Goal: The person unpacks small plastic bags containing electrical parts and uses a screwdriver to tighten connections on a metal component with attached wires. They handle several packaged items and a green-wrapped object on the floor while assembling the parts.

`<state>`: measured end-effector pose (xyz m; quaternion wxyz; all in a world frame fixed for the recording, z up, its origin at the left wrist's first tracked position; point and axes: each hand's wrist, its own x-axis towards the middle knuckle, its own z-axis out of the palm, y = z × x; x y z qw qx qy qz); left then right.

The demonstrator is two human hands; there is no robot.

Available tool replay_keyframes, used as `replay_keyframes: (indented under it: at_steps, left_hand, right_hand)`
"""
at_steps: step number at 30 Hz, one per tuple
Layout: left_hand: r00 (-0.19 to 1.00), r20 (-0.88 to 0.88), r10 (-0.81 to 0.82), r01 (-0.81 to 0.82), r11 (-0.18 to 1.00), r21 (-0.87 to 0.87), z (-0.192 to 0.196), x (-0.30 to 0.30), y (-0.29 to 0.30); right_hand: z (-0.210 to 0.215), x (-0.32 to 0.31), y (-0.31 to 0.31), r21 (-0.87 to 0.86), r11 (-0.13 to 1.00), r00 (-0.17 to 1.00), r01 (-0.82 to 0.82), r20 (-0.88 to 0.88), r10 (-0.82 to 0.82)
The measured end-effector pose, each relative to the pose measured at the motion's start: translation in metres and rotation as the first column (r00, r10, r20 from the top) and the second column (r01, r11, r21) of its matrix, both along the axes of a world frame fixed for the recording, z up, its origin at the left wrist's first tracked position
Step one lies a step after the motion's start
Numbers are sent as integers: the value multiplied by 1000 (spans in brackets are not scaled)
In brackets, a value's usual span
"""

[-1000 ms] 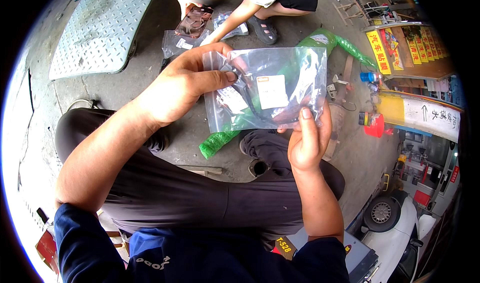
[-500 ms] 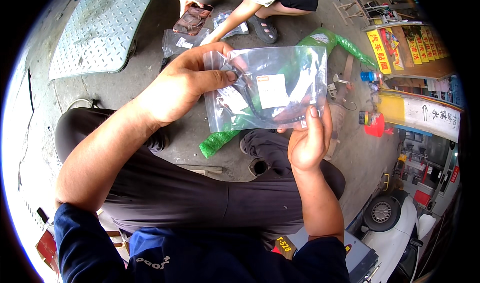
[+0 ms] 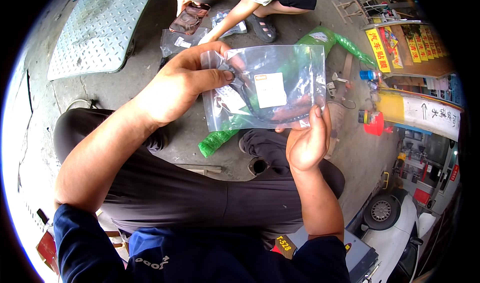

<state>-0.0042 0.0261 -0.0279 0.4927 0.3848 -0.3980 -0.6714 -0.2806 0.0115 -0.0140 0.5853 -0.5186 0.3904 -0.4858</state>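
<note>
Between my two hands a clear plastic bag [image 3: 300,90] is stretched out above my lap. Inside it lie a black cable-like part [image 3: 248,100], curved along the bag's lower side, and a white label [image 3: 270,89] with an orange strip. My left hand [image 3: 187,83] pinches the bag's left edge, thumb in front and fingers behind, over one end of the black part. At the lower right corner, my right hand [image 3: 309,140] grips the bag between thumb and fingers. Behind the bag, a long green-wrapped item [image 3: 220,140] lies on the floor, partly hidden.
Across from me a person crouches, one hand holding a phone [image 3: 191,19], the other reaching toward clear bags [image 3: 182,42] on the floor. A patterned metal plate [image 3: 102,30] stands at the far left. On the right are a red container [image 3: 373,123] and a white car [image 3: 395,243].
The bag and both my hands have shifted very slightly left. The other person's phone has tilted and moved a little left.
</note>
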Motion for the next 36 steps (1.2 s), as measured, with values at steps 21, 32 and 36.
replay_keyframes:
  at_steps: [21,32,36]
  left_hand:
    - [1000,-4,0,0,999,-33,-2,1,0]
    - [1000,9,-27,27,997,-71,-2,1,0]
    - [998,69,-4,8,998,-55,-1,2,0]
  right_hand:
    - [-5,-3,-1,-36,999,1000,-16,9,16]
    - [-3,-2,1,-38,999,1000,-8,-15,8]
    - [-2,2,1,-24,998,999,52,-15,-52]
